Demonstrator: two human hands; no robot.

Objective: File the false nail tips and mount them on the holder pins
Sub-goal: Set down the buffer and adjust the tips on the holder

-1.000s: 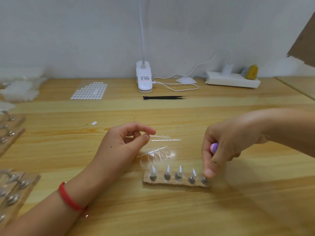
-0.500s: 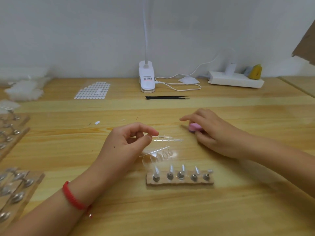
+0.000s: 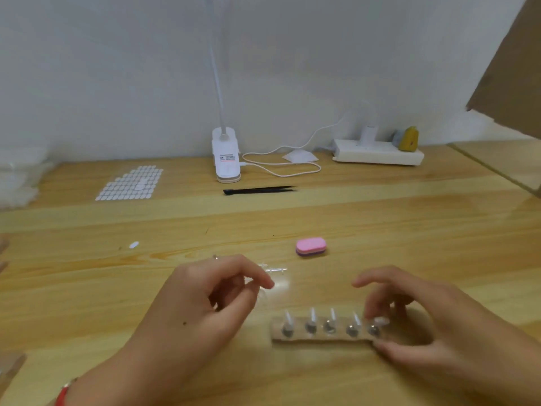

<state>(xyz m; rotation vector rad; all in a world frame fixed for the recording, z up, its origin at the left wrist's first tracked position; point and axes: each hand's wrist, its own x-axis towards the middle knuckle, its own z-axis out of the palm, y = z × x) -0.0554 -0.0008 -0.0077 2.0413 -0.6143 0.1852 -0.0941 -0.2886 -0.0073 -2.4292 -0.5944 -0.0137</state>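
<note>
A cardboard holder (image 3: 276, 332) with several upright pins lies on the wooden table in front of me. My right hand (image 3: 424, 326) is at its right end, thumb against the front edge and fingertips behind the last pin, pinching that end. My left hand (image 3: 205, 300) hovers left of the holder and pinches a clear plastic strip of false nail tips (image 3: 273, 270), mostly hidden by its fingers and blurred. The pink and purple file block (image 3: 311, 247) lies on the table beyond both hands, with nothing touching it.
Black tweezers (image 3: 260, 190) lie further back, in front of a white clip lamp (image 3: 226, 159) and its cable. A sheet of white stickers (image 3: 131, 183) is at back left, a power strip (image 3: 377, 155) at back right. One loose white sticker (image 3: 134, 244) lies left.
My right hand set the pink file block down on the table and came back to the holder's right end. My left hand kept hold of the clear strip.
</note>
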